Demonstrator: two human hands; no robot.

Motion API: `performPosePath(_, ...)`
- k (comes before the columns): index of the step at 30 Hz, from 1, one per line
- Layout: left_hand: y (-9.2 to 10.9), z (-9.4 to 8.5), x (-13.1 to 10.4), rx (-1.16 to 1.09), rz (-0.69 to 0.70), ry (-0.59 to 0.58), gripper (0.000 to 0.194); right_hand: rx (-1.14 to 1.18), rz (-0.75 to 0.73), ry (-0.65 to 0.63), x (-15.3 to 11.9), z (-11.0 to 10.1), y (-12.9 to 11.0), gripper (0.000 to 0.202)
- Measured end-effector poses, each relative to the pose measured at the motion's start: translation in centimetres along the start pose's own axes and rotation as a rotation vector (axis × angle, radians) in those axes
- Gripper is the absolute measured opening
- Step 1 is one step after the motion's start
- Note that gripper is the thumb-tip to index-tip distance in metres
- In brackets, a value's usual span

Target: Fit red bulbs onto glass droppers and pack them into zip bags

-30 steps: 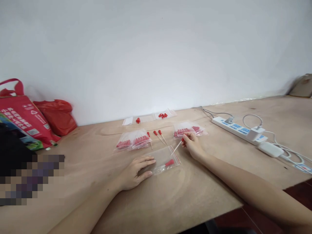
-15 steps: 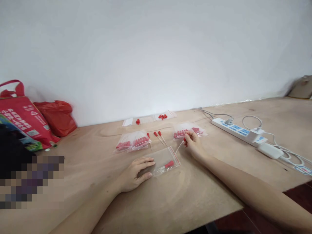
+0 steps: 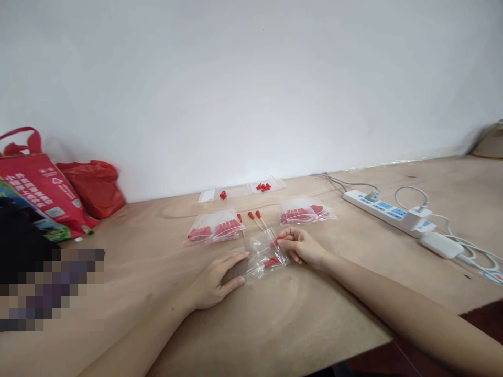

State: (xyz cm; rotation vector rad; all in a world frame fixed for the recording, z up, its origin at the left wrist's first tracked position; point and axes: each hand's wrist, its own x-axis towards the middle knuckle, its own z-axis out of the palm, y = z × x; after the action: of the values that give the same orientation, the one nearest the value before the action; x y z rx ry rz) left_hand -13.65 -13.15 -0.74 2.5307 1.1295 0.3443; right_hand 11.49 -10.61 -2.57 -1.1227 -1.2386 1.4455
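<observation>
A small clear zip bag (image 3: pixel 257 266) lies in front of me with a red-bulbed dropper (image 3: pixel 271 261) inside. My left hand (image 3: pixel 218 280) rests flat on the table at the bag's left edge, thumb and fingers apart; whether the fingertips press on the plastic I cannot tell. Between the fingertips of my right hand (image 3: pixel 301 245) is the red bulb of a second dropper (image 3: pixel 275 241), at the bag's right-hand mouth. Its thin tube points left and appears to be in the bag. Just behind lie loose droppers with red bulbs (image 3: pixel 251 215).
Filled bags of red-bulbed droppers lie at the left (image 3: pixel 216 228) and right (image 3: pixel 302 210). Near the wall are small red bulbs (image 3: pixel 263 187) on a clear bag. A white power strip (image 3: pixel 387 209) with cables stands right; a red shopping bag (image 3: pixel 43 193) stands left.
My right hand has moved left and toward me, bringing its dropper from beside the right filled bag to the open bag's mouth. The bag's plastic has crumpled; my left hand stays put.
</observation>
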Motion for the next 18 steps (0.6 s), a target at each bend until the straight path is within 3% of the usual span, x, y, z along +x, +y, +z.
performPosePath(7, -0.4, 0.2, 0.2, -0.003, 0.048, 0.005, 0.039, -0.323, -0.044, -0.238, 0.0, -0.2, 0.1, 0.019)
performPosePath(9, -0.6, 0.3, 0.2, -0.007, 0.059, 0.014, 0.037, -0.402, -0.068, -0.18, 0.4, -0.6, -0.2, 0.016)
performPosePath(14, -0.8, 0.4, 0.3, -0.03, 0.06, 0.028, 0.033, -0.818, -0.282, 0.161, 3.6, -0.9, -1.6, 0.008)
performPosePath(18, -0.7, 0.4, 0.3, -0.034, 0.074, 0.037, 0.033, -1.014, -0.18, 0.205, 7.8, 0.9, -2.6, 0.02)
